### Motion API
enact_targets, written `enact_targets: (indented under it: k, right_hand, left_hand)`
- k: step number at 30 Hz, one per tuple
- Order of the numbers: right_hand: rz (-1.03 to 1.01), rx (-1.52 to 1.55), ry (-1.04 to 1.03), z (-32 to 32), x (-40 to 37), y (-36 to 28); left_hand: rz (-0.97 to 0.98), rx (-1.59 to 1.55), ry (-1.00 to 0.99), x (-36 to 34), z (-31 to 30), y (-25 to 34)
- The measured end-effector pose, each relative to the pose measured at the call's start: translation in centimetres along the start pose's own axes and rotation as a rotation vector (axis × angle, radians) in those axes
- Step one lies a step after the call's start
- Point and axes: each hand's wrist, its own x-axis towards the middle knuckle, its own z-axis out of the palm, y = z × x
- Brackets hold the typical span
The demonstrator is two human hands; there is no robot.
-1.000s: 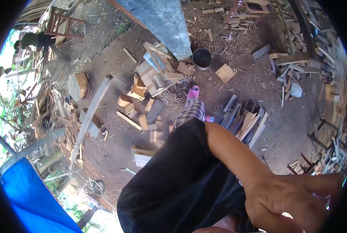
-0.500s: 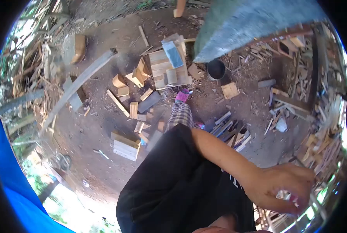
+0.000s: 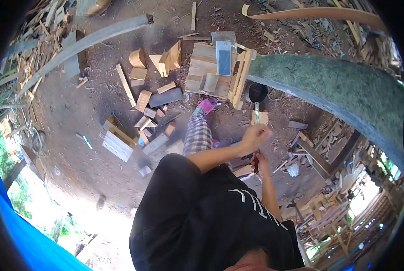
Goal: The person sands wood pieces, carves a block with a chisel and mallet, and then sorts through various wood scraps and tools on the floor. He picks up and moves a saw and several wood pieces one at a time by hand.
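Dirt yard littered with wood scraps. Left hand (image 3: 255,136) clamped on thin stick (image 3: 256,111), upright, near black bucket (image 3: 257,92). Right hand (image 3: 260,163) just under it, curled; grip unclear.

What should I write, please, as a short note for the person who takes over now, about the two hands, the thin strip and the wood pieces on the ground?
Left hand: closed on a thin greenish strip, held upright in front of the body.
Right hand: just below the left one, near the strip's lower end; its grip cannot be told.
Around: a wooden panel lies on the dirt ahead with a grey block on it. A black bucket stands beside it, and wood offcuts lie to the left.
Done: the strip is in hand.
Left: no wood piece is in either hand; all lie on the ground.
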Motion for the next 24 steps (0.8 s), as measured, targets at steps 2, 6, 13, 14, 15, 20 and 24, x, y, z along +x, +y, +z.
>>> enact_targets:
  k: [2, 6, 13, 14, 15, 20, 24]
  right_hand:
    - [0.0, -0.044, -0.012, 0.5, 0.1, -0.4]
    - [0.034, -0.089, -0.007, 0.5, -0.2, -0.2]
    - [0.191, -0.084, 0.015, -0.8, 0.1, 1.9]
    - [0.202, -0.085, 0.012, -0.9, 0.1, 2.0]
    - [0.212, -0.084, 0.011, -1.1, 0.1, 2.1]
    - [0.21, -0.091, 0.009, -1.1, 0.3, 1.6]
    - [0.227, -0.09, -0.005, -0.3, 1.5, 1.0]
  left_hand:
    - [-0.013, 0.039, 0.181, 1.8, -2.3, -4.0]
    - [-0.016, 0.081, 0.427, 6.9, -6.0, -10.4]
    - [0.006, -0.05, 0.356, 18.3, -9.5, -15.6]
    - [-0.005, -0.053, 0.355, 19.2, -9.8, -16.1]
    - [-0.079, -0.073, 0.253, 19.8, -10.2, -15.8]
    - [-0.251, -0.246, 0.068, 19.4, -10.4, -14.0]
    - [-0.23, -0.048, 0.163, 19.2, -9.6, -14.1]
